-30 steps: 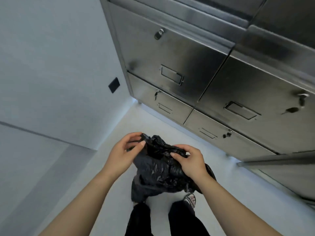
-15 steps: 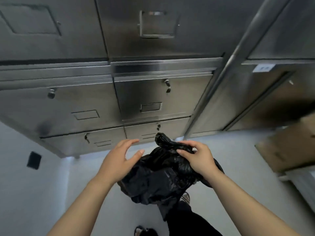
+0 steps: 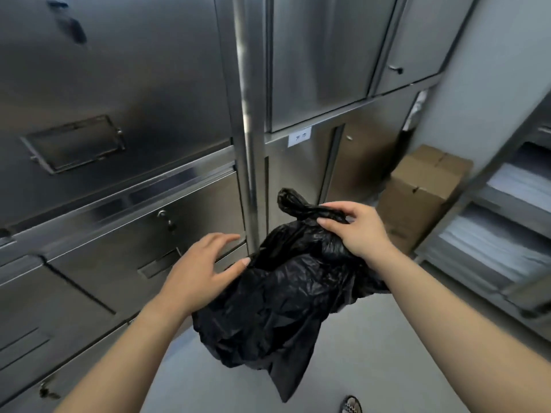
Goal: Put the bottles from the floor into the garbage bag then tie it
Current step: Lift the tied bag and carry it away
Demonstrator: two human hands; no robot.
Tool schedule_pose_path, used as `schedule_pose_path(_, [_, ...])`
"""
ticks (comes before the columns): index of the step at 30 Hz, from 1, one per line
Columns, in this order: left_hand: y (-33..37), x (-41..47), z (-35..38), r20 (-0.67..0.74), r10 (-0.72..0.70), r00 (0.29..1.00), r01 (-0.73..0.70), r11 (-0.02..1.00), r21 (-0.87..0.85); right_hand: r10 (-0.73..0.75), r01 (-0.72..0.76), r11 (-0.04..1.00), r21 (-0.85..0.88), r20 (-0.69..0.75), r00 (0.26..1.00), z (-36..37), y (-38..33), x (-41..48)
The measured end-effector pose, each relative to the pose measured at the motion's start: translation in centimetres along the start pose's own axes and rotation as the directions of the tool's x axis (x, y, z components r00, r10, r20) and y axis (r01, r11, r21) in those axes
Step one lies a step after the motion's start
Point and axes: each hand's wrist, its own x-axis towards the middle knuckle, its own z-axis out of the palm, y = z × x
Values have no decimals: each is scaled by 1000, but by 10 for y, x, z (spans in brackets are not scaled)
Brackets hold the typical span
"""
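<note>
A black garbage bag (image 3: 280, 305) hangs in front of me, bulging and crumpled, its top gathered into a twisted neck that sticks up at the upper middle. My right hand (image 3: 354, 231) grips that neck from the right side. My left hand (image 3: 199, 272) is beside the bag's left flank with fingers spread, its thumb tip touching the plastic, holding nothing. No bottles show on the floor; whatever is inside the bag is hidden.
Stainless steel cabinets with drawers (image 3: 119, 162) and a vertical steel post (image 3: 247, 144) fill the left and centre. A cardboard box (image 3: 420, 192) stands on the grey floor at right. Steel shelves with white stacks (image 3: 507, 228) line the far right. A shoe tip (image 3: 350, 405) shows at the bottom.
The view has swung right, from the wall corner to the post, box and shelves. My left hand has let go of the bag's top and opened; my right hand keeps hold of the neck.
</note>
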Motion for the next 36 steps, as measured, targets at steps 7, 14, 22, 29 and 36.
schedule_pose_path(7, [56,84,58,84,-28,996,38,992,-117,-52,58,996,75,-76,996,-103,26,66])
schedule_pose_path(14, [114,170,139,167,60,984,-18,970,-244,-68,77,995,58,-137,988,-170,62,123])
schedule_pose_path(22, [153,277,218,247,48,968,49,927,-372,1,-7,1000,-19,-285,958,-242,106,185])
schedule_pose_path(29, [164,402,226,207,63,976,98,724,-683,67,-131,987,-96,-498,864,-299,140,235])
schedule_pose_path(36, [196,528,220,253,123,960,134,590,-796,36,-206,955,-214,-606,795,-326,152,286])
